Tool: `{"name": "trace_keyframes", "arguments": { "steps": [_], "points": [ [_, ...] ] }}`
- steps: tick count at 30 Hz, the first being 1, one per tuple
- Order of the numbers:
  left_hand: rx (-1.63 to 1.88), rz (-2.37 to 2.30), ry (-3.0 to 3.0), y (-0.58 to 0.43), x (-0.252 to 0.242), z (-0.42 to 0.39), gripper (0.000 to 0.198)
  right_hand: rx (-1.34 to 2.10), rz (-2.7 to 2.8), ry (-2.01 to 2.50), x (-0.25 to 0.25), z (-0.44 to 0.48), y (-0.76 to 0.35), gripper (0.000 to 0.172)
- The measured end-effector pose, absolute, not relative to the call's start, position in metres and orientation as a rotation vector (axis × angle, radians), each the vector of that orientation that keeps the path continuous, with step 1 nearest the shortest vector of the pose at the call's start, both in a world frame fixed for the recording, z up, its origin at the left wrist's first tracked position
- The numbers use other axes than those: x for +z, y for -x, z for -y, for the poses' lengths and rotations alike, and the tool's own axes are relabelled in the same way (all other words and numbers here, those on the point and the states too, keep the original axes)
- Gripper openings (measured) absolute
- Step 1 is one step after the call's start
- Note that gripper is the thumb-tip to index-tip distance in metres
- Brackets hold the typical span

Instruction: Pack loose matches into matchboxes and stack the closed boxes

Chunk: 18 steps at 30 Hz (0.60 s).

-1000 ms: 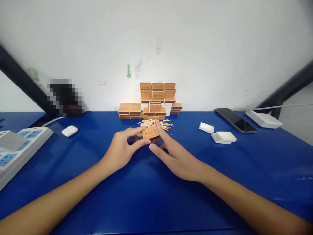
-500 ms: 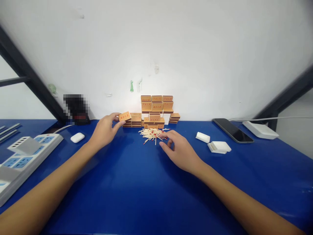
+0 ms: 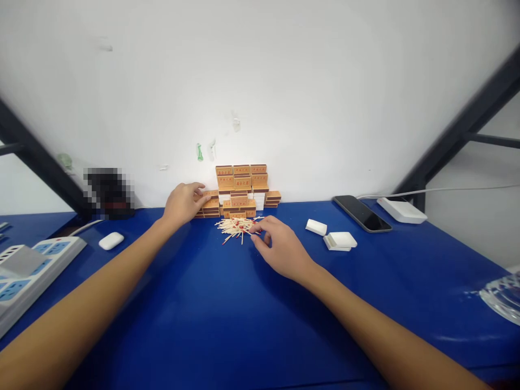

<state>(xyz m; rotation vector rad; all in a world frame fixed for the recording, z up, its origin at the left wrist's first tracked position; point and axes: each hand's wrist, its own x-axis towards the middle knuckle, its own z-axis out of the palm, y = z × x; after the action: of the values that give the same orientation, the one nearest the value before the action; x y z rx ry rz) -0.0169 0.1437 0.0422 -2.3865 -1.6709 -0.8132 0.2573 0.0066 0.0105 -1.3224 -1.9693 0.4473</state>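
My left hand (image 3: 183,203) is closed on a matchbox (image 3: 200,199), with thumb and fingers at its sides. That box now rests on or just above the low left stack of matchboxes (image 3: 211,208), partly hidden by my fingers. To its right rises a taller stepped build of orange matchboxes (image 3: 242,180) with white parts low in it. In front lies a loose pile of red-tipped matches (image 3: 233,226). My right hand (image 3: 280,246) reaches the right edge of this pile, fingers curved, thumb and forefinger apart, with nothing visible held between them.
White matchbox-sized pieces (image 3: 340,240) lie to the right, near a phone (image 3: 361,213) and a white flat box (image 3: 402,210). On the left are a white earphone case (image 3: 111,241) and a power strip (image 3: 44,265). Clear plastic (image 3: 504,298) shows at the right edge.
My left hand has brought the tilted matchbox right and down onto the left stack. My right hand stays by the matches. The whole view has shifted a little to the right.
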Motion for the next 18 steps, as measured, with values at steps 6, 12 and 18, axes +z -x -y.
{"name": "trace_keyframes", "arguments": {
  "steps": [6,12,18],
  "points": [
    [-0.840,1.693,2.334,0.009,0.044,-0.139,0.036,0.389,1.977,1.337,0.009,-0.011,-0.261,0.012],
    [-0.828,1.646,2.306,0.017,0.043,-0.080,0.035,0.118,1.981,1.646,0.023,-0.033,-0.293,0.016],
    [-0.960,1.417,2.593,0.035,0.021,-0.031,0.028,0.000,1.988,1.920,0.042,-0.047,-0.368,0.017]
  ]
}}
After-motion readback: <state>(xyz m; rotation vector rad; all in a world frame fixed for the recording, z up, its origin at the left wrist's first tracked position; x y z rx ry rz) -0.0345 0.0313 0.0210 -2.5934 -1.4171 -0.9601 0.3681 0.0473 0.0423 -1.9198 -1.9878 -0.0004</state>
